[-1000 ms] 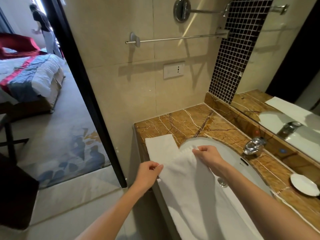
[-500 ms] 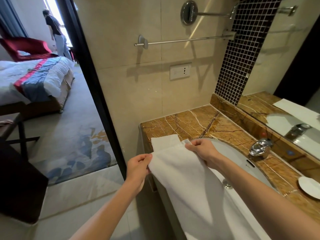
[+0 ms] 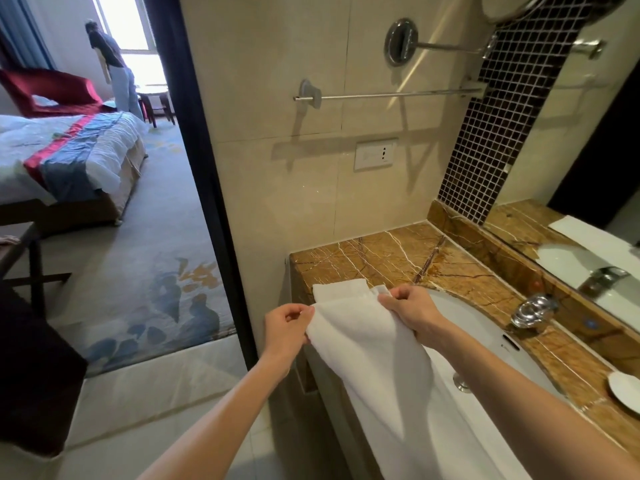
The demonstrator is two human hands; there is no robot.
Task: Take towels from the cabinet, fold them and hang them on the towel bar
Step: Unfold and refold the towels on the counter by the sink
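**Two Pinch Grips on One Towel Edge: Failure Points**

Head view. Both hands hold the white towel (image 3: 374,358) at lower centre of the frame. The left hand (image 3: 289,329) pinches the left corner of the edge between thumb and fingers. The right hand (image 3: 412,311) has its fingers curled round the right corner. The rest of the towel trails down over the sink (image 3: 485,327) and out at the bottom edge. A white layer (image 3: 337,289) lies on the surface (image 3: 381,258) just behind the held edge; whether it belongs to this towel cannot be told.

Likely faults:
1. Skewed fold: the right corner sits higher in the frame than the left, so the edges may not align.
2. Lost corner: each grip takes little cloth, and the hanging weight may pull a corner free.
3. Wet cloth: the trailing length may dip into the sink.
4. Dragging tail: the towel bar (image 3: 391,95), upper centre, is well above the hands, so the tail may sweep the surface on the lift.
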